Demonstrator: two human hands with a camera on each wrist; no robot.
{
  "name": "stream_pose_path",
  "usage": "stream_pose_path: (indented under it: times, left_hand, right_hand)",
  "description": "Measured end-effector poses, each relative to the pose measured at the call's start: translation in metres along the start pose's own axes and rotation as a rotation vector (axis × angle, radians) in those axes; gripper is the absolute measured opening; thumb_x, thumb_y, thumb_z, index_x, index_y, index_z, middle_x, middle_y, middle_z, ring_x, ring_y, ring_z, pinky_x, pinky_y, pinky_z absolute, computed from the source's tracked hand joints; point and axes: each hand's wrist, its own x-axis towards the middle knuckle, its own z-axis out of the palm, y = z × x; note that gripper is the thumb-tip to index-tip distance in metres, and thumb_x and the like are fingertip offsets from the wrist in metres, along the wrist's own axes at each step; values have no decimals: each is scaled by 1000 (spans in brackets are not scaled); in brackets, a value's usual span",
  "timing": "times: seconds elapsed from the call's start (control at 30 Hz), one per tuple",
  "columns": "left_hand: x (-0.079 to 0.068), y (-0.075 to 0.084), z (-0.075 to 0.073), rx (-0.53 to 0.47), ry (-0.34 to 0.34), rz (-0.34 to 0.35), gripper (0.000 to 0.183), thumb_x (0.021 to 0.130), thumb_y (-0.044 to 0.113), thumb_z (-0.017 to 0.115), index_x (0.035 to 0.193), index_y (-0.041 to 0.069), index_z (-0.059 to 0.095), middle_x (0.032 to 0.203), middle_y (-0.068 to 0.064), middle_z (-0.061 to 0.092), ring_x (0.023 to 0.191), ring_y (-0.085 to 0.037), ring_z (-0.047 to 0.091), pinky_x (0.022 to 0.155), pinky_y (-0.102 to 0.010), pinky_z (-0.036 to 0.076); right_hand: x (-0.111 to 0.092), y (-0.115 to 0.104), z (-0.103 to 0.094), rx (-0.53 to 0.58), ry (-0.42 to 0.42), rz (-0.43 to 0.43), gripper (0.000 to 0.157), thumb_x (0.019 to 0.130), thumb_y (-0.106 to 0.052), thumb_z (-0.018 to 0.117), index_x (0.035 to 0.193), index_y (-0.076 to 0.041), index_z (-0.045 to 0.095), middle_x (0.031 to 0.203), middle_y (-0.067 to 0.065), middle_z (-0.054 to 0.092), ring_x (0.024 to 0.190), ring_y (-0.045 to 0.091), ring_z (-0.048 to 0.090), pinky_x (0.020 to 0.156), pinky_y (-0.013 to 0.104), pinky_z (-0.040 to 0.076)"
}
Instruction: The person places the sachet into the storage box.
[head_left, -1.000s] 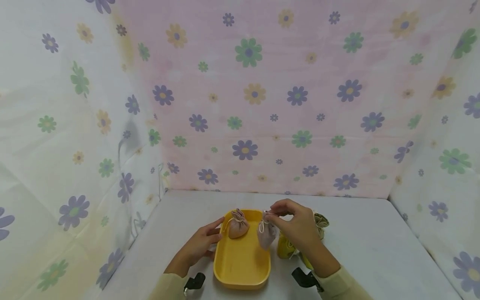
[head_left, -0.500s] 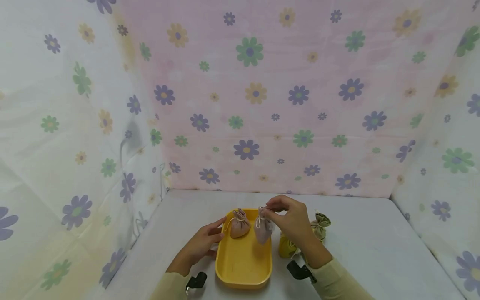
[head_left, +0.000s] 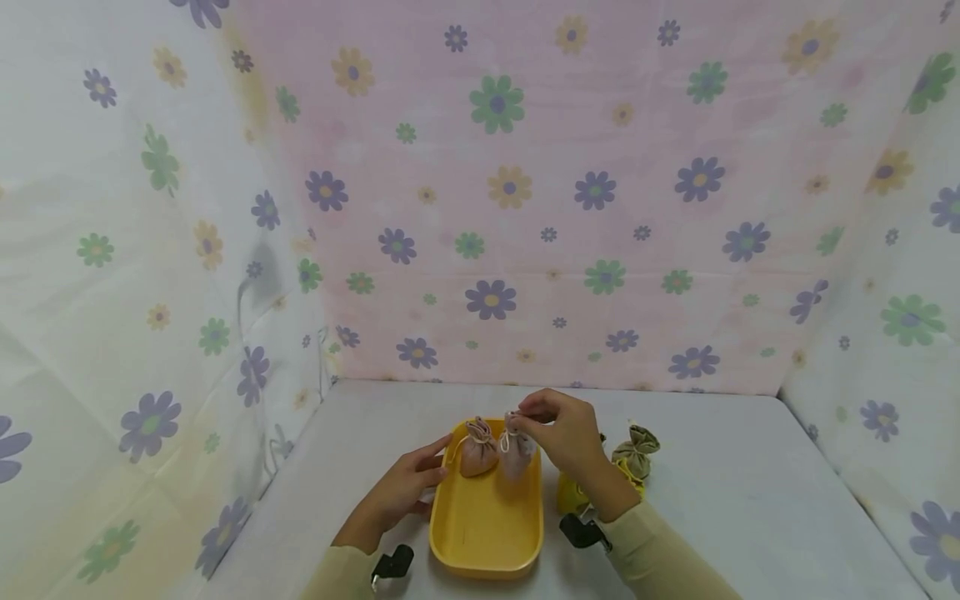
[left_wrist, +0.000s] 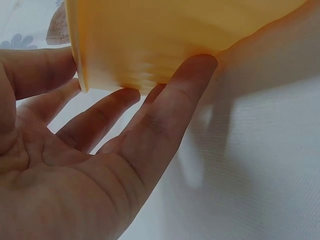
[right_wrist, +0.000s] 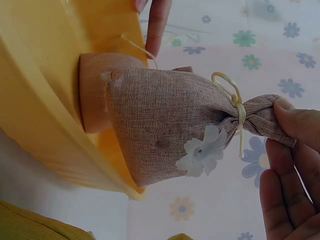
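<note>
My right hand point(head_left: 566, 429) pinches the twisted top of a mauve drawstring pouch point(right_wrist: 160, 120), tied with a cream cord and bearing a white fabric flower. That pouch hangs over the back right part of a yellow tray point(head_left: 487, 533). A pinkish-tan pouch point(head_left: 478, 457) sits inside the tray at the back left, partly hidden behind the held one in the right wrist view. At the tray's left side, my left hand point(head_left: 405, 483) rests its relaxed fingers point(left_wrist: 192, 75) against the outer wall and rim.
Right of the tray stand a yellow pouch point(head_left: 572, 496) and an olive-green pouch point(head_left: 637, 454), partly covered by the right forearm in the head view. Flower-printed cloth point(head_left: 555, 208) walls in the white table point(head_left: 720, 483) at the back and both sides.
My right hand has carried the mauve pouch left, from the tray's right rim to over its inside, close to the pinkish-tan pouch. My left hand has stayed against the tray.
</note>
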Motion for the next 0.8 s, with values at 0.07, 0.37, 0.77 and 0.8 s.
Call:
stream_pose_path:
  times: [0.07,0.37,0.77,0.8]
  left_hand:
    - [0,1,0,-2,3,-2,63,104,18,60,161,32,38,161,-23,42,134,-40,58,80,-52,64]
    - [-3,3,2,-2,14,-4,62,104,17,59,161,33,38,161,-23,42,133,-39,59,79,-50,65]
    - [-1,0,0,-9,0,12,61,105,19,58,161,33,38,161,-22,42,132,-38,60,79,-50,65]
    - [-1,-1,0,-11,-2,9,61,105,19,58,161,33,38,161,-22,43,132,-37,60,79,-50,65]
  right_hand:
    - [1,2,2,1,-12,28,15,86,-19,85,98,-18,76,91,-9,79,80,6,74,73,24,62]
    - [6,10,7,-71,-67,144,14,89,-23,83,101,-26,76,91,-13,78,81,2,72,75,21,61]
    - [4,25,16,-231,-71,160,13,89,-26,83,99,-26,76,86,-17,76,78,1,70,72,27,62]
    - [3,26,16,-239,-74,166,13,89,-26,83,99,-26,76,86,-16,76,78,2,70,72,27,61]
